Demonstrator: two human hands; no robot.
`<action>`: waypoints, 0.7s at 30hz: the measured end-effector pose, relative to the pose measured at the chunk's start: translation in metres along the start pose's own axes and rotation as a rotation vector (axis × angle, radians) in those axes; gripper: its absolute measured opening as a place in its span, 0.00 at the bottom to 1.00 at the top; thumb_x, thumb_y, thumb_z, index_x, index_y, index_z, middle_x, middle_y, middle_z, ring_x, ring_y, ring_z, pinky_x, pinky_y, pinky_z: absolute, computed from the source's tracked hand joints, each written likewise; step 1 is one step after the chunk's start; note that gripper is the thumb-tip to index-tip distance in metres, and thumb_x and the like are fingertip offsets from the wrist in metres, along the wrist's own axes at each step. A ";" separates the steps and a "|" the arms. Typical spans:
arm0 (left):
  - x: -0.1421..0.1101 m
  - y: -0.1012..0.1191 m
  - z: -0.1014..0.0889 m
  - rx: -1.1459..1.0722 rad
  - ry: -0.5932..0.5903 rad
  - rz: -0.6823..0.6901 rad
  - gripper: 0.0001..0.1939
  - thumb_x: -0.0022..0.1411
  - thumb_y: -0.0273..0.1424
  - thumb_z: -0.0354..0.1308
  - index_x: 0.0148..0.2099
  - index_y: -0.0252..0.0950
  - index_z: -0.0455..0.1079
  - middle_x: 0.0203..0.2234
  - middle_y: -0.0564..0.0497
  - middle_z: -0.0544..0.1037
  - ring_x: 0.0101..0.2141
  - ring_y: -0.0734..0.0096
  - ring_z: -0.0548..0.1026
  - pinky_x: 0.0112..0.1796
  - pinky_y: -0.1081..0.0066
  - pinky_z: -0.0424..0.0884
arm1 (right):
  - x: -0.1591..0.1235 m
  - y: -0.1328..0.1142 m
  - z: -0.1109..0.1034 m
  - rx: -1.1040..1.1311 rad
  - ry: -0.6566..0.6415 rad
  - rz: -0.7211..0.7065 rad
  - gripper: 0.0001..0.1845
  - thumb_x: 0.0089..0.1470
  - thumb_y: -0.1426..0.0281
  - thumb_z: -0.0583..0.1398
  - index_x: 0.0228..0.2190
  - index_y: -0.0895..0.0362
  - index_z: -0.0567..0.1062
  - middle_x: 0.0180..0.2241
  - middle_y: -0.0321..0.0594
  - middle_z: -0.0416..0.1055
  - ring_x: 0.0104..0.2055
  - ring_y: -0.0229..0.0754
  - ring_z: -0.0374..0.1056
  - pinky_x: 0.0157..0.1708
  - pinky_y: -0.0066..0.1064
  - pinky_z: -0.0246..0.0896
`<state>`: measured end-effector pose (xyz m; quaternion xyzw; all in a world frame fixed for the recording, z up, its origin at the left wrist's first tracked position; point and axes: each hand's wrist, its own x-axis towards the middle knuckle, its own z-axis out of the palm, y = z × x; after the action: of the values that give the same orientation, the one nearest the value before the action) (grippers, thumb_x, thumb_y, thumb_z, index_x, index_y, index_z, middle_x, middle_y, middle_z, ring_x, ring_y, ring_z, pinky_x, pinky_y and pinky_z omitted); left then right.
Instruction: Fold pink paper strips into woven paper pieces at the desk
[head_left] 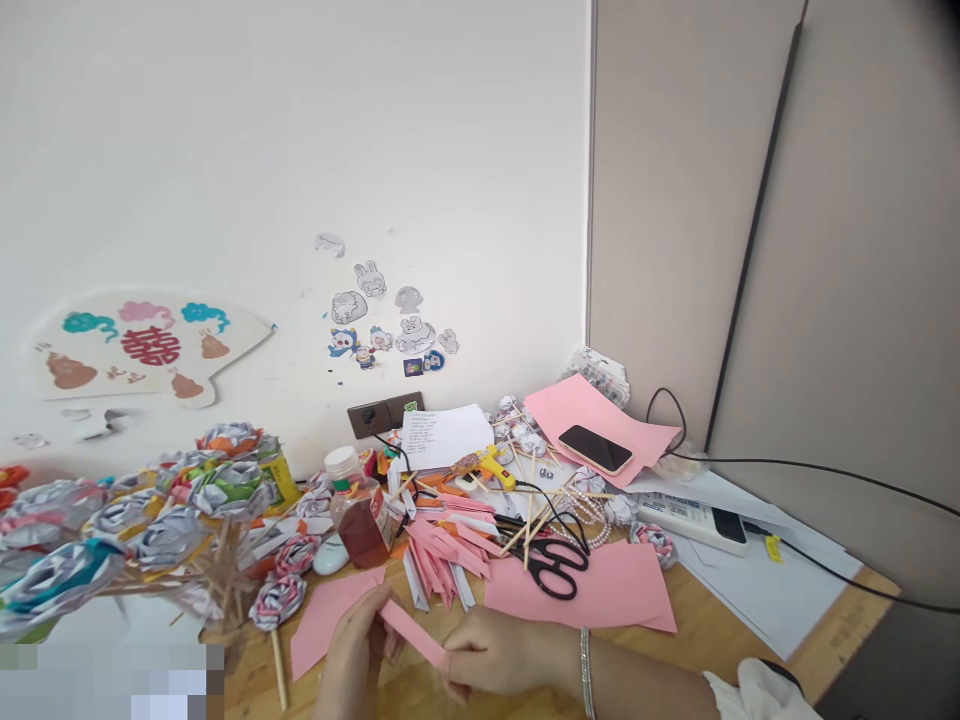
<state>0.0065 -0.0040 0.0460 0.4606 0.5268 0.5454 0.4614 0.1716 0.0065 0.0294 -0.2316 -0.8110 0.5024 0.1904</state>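
Observation:
A narrow folded strip of pink paper (414, 634) stretches between my two hands, low over the wooden table. My left hand (355, 640) pinches its upper left end. At the lower right end, my right hand (499, 650) is closed on the same strip, its fingertips partly hidden. Just behind my left hand lies a pink sheet (322, 620). More pink paper (615, 590) rests beyond my right hand, with black-handled scissors (556, 570) on it. A heap of folded pink strips (442, 560) sits between these sheets.
Paper roses (165, 530) on sticks crowd the left side. Behind the strips stand a bottle of reddish liquid (361, 520) and a yellow glue gun (495, 466). A phone (595, 449) lies on pink paper; a power strip (694, 522) with black cables is at right.

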 end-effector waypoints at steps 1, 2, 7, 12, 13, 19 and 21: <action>0.000 0.001 0.001 -0.022 0.002 -0.008 0.19 0.48 0.40 0.48 0.10 0.39 0.55 0.04 0.58 0.58 0.10 0.76 0.57 0.15 0.74 0.55 | 0.000 0.000 0.000 0.000 0.000 -0.005 0.13 0.47 0.76 0.48 0.16 0.61 0.65 0.22 0.33 0.64 0.25 0.30 0.59 0.28 0.20 0.53; -0.001 0.002 0.002 -0.036 0.007 -0.009 0.19 0.48 0.39 0.48 0.10 0.39 0.55 0.04 0.58 0.58 0.10 0.76 0.57 0.15 0.73 0.55 | 0.000 0.000 0.000 0.000 0.002 -0.004 0.13 0.47 0.75 0.48 0.16 0.61 0.65 0.22 0.33 0.63 0.25 0.30 0.59 0.28 0.20 0.53; 0.000 0.004 0.001 -0.093 0.054 0.001 0.19 0.48 0.38 0.49 0.09 0.39 0.55 0.03 0.59 0.57 0.09 0.77 0.56 0.13 0.74 0.53 | 0.001 0.001 -0.001 -0.010 0.066 -0.013 0.14 0.50 0.72 0.48 0.17 0.61 0.66 0.21 0.33 0.63 0.23 0.30 0.58 0.26 0.20 0.52; 0.004 0.004 -0.006 0.028 0.028 0.093 0.20 0.51 0.39 0.49 0.11 0.38 0.55 0.05 0.59 0.59 0.10 0.77 0.58 0.15 0.75 0.55 | 0.005 0.008 -0.002 0.011 0.238 -0.004 0.13 0.51 0.68 0.50 0.22 0.62 0.69 0.19 0.32 0.60 0.21 0.30 0.55 0.20 0.20 0.47; 0.004 0.003 -0.007 0.066 0.029 0.118 0.20 0.51 0.40 0.49 0.11 0.38 0.55 0.05 0.59 0.59 0.11 0.77 0.58 0.15 0.75 0.55 | 0.005 0.008 -0.003 0.017 0.281 -0.003 0.12 0.51 0.67 0.51 0.23 0.62 0.69 0.19 0.32 0.59 0.22 0.30 0.55 0.20 0.20 0.47; 0.006 0.003 -0.007 0.214 0.090 0.155 0.21 0.50 0.47 0.48 0.15 0.38 0.57 0.06 0.59 0.60 0.12 0.76 0.59 0.16 0.76 0.57 | 0.007 0.011 -0.007 0.043 0.403 0.011 0.11 0.52 0.69 0.49 0.24 0.60 0.68 0.19 0.32 0.60 0.22 0.31 0.56 0.21 0.20 0.48; 0.007 0.003 -0.008 0.208 0.078 0.127 0.21 0.50 0.49 0.45 0.17 0.38 0.58 0.07 0.59 0.61 0.11 0.74 0.60 0.15 0.75 0.57 | 0.008 0.013 -0.009 -0.003 0.470 0.047 0.12 0.52 0.69 0.48 0.24 0.60 0.67 0.19 0.32 0.59 0.21 0.31 0.55 0.20 0.21 0.46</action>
<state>-0.0028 0.0019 0.0489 0.5167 0.5678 0.5334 0.3550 0.1720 0.0229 0.0216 -0.3614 -0.7395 0.4375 0.3620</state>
